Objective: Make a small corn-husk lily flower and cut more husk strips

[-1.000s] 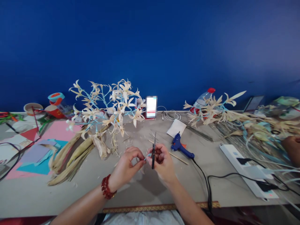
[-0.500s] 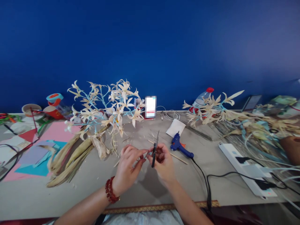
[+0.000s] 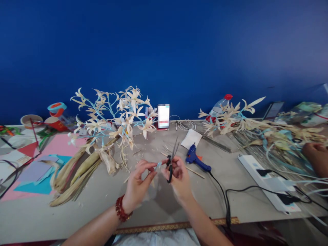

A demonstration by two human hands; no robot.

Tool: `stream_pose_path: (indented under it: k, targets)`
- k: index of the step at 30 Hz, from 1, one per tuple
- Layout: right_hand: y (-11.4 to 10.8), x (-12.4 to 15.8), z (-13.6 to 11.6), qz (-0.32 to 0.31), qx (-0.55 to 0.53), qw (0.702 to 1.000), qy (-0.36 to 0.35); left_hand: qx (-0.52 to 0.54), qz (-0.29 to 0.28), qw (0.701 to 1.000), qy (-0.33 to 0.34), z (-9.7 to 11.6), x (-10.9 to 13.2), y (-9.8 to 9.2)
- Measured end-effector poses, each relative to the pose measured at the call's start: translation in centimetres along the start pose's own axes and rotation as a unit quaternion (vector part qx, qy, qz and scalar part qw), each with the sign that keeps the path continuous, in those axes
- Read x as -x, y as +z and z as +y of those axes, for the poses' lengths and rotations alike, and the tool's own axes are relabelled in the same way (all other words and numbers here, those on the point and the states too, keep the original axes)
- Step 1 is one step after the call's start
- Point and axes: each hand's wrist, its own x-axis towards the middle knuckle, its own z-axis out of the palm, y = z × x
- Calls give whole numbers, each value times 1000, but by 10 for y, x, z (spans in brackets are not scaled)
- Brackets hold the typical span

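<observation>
Between thumb and forefinger, my left hand [image 3: 140,184] pinches a small pale-blue strip [image 3: 159,165], perhaps paper or tape; its far end reaches toward my right hand [image 3: 178,176]. The right hand has its fingers around black scissors [image 3: 170,169], whose blades point up and away, slightly apart. Whether the right fingertips also touch the strip is not clear. Beyond the hands, to the left, stand branching stems of cream husk flowers [image 3: 134,112] with pale-blue wrapped stalks. A blue glue gun [image 3: 197,160] lies to the right of the scissors.
Dried husks [image 3: 77,174] and coloured paper sheets [image 3: 38,177] lie left. A white power strip [image 3: 269,184] with cables sits right, near another person's hand [image 3: 316,157]. A phone [image 3: 164,117] stands at the wall; a bottle [image 3: 219,108] is behind more husk flowers. Thin sticks [image 3: 196,173] lie past my right hand.
My hands have drawn slightly apart, so the pale-blue strip shows between them. The scissor blades have opened a little. The other person's hand at the right has shifted.
</observation>
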Motion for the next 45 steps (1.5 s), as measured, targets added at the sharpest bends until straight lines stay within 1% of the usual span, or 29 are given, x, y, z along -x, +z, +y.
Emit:
stream_pose_path:
  k: [1, 3, 5, 6, 8, 11, 15, 20, 24, 32, 36, 41, 45]
  targets:
    - [-3, 1, 0, -9, -1, 1000, -4, 41, 14, 998, -36, -1, 0, 0]
    - [-10, 5, -1, -40, 2, 999, 2, 116, 37, 986, -112, -3, 1, 1]
    - [-16, 11, -1, -82, 23, 996, 31, 169, 52, 969, -174, -4, 1, 1]
    - [-18, 15, -1, -102, 38, 993, 48, 187, 58, 962, -192, -4, 2, 2]
    - [-20, 21, 2, -132, 67, 986, 70, 202, 67, 955, -205, -4, 3, 3]
    - [-20, 28, 5, -151, 93, 981, 76, 187, 79, 961, -186, -6, 6, 6]
    - [-15, 29, 5, -156, 85, 981, 82, 155, 75, 975, -140, -8, 10, 9]
    - [-10, 28, 0, -150, 78, 982, 84, 144, 75, 978, -129, -10, 11, 9]
    - [-9, 29, 1, -151, 79, 980, 99, 141, 78, 979, -124, -11, 11, 9]
    - [-5, 30, 6, -144, 110, 979, 90, 84, 89, 991, -61, -11, 8, 10]
    - [-3, 29, 10, -137, 155, 975, 80, 60, 97, 993, -32, -10, 7, 10]
    - [-2, 28, 15, -128, 176, 973, 81, 51, 96, 993, -36, -11, 5, 10]
    - [2, 26, 14, -120, 153, 976, 99, 62, 100, 992, -47, -13, 6, 10]
